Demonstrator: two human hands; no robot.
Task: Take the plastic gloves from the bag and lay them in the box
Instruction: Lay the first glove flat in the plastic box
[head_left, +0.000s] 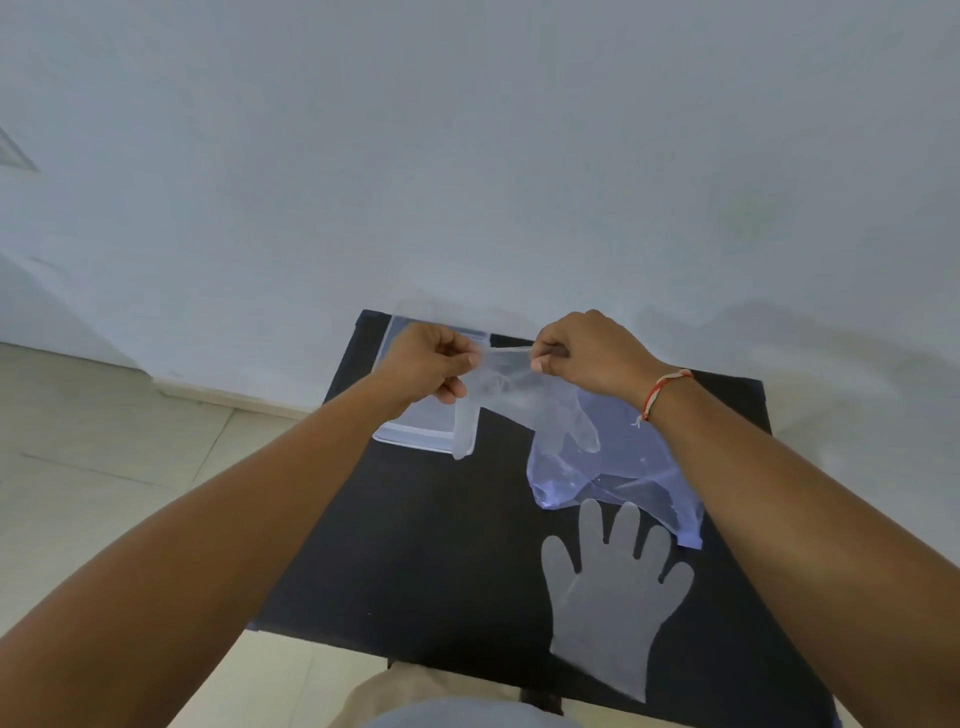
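Note:
My left hand (428, 366) and my right hand (587, 353) both pinch the cuff of a clear plastic glove (511, 397), which hangs in the air with its fingers pointing down. Behind and below my left hand lies the clear plastic box (415, 434) at the table's far left. A bluish plastic bag (618, 467) lies crumpled under my right wrist. A second clear glove (610, 592) lies flat on the black table (415, 545), fingers spread, near the front right.
The small black table stands against a white wall (467, 156). Pale floor tiles (104, 441) show to the left. My knees (441, 696) are just below the table's front edge.

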